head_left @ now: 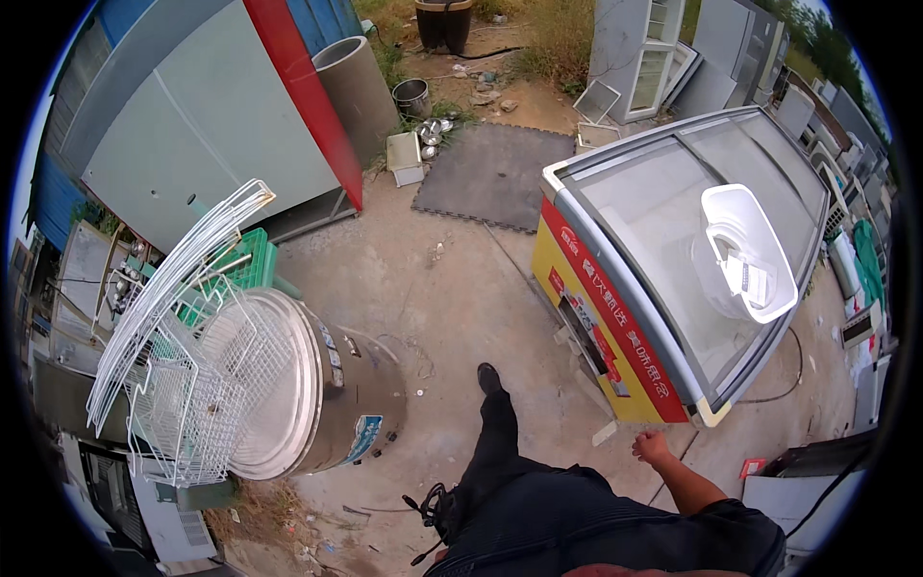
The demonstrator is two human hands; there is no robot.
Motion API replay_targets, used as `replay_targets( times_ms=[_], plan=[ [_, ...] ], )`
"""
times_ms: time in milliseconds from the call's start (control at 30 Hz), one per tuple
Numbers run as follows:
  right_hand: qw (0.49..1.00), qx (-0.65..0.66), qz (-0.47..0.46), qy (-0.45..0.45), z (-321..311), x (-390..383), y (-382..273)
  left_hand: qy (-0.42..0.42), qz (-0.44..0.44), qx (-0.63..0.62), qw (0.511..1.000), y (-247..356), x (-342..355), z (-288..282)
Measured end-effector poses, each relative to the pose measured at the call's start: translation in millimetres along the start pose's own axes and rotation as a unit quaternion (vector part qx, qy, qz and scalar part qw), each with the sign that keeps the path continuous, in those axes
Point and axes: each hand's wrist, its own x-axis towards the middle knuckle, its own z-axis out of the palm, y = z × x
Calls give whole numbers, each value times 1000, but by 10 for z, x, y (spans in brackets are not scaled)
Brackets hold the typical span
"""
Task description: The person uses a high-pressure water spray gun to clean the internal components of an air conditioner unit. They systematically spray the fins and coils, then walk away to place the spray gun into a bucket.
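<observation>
Freezer (673,240): long chest with a sliding glass lid and a red and yellow front, on the person's right; a white plastic bin (745,252) lies on the glass, and what is under the glass cannot be made out.
Drum (308,385): steel, on its side on the left, with white wire racks (183,337) leaning across its open end.
Crate (245,269): green, behind the racks, contents hidden.
Bucket (411,96): small, metal, far off by the grey mat (495,173).
Right hand (652,447): loosely clenched, holding nothing, arm bent at the person's side, just beside the freezer's near corner, not touching.
Left hand: not in view.
</observation>
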Motion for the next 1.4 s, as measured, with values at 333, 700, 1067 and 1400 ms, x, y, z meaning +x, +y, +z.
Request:
replay_targets(
  times_ms=[333, 700, 1067, 1400],
  plan=[
    [994, -18, 65, -90, 814, 354, -2604, 7, 101, -44, 994, 5169, 1077, 681],
    [977, 52, 173, -115, 1634, 2588, -5582, 39, 58, 15, 997, 8932, 2100, 1855],
    [971, 167, 152, -77, 1451, 4657, -10729, -29, -17, 153, 988, 11040, 2772, 3481],
    [978, 127, 167, -10, 1735, 5909, -13063, -25, 96, 76, 992, 16386, 4493, 4455]
  ],
)
